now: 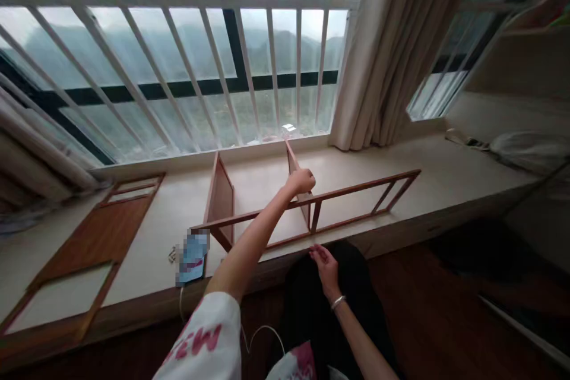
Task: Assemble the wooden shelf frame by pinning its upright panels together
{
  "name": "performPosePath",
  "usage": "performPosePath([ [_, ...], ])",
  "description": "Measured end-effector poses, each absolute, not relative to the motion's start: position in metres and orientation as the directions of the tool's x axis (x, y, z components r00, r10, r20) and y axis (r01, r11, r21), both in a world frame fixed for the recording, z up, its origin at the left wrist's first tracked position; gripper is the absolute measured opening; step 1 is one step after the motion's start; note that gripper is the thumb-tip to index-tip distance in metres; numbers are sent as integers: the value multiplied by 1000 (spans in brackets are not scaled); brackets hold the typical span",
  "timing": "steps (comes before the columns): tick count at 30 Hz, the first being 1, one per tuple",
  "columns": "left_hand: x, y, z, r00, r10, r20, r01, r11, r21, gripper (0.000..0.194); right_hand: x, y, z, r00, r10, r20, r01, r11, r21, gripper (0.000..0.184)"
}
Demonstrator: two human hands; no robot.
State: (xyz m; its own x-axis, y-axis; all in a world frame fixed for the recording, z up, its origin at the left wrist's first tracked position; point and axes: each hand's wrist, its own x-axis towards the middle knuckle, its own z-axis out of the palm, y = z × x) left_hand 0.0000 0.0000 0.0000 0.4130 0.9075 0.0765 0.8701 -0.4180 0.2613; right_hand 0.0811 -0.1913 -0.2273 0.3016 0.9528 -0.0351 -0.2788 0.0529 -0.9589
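Observation:
A partly joined wooden frame (356,190) stands on its long edge on the window ledge. Two boards run back from it, a left panel (221,197) and a narrower middle board (292,161). My left arm reaches over the frame's upper rail, and my left hand (301,181) is closed at the middle board, fingers mostly hidden. Just in front of the lower rail, below the upright post (316,217), is my right hand (325,266). Its fingertips are pinched together; whatever they hold is too small to make out.
A second wooden frame (113,222) lies flat at the left. Near the ledge's front edge are a phone (194,258) with a white cable (267,327) and some small metal pieces (173,254). Behind stand a white railing (178,2) and a curtain (378,53).

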Motion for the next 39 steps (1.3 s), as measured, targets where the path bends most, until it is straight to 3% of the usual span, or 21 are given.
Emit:
performPosePath([
  [10, 0, -7, 6, 382, 922, 67, 880, -385, 278, 29, 80, -191, -222, 326, 945, -22, -210, 49, -976, 35],
  [17, 0, -9, 8, 380, 923, 64, 876, -382, 294, 29, 81, -193, -216, 338, 940, 48, -59, 72, -996, 30],
  [25, 0, -7, 6, 378, 923, 69, 878, -381, 292, 30, 78, -193, -214, 333, 941, 57, -64, 83, -995, 34],
  [39, -1, -5, 4, 393, 917, 73, 868, -396, 300, 29, 88, -196, -214, 335, 914, 227, 407, 77, -910, 36],
])
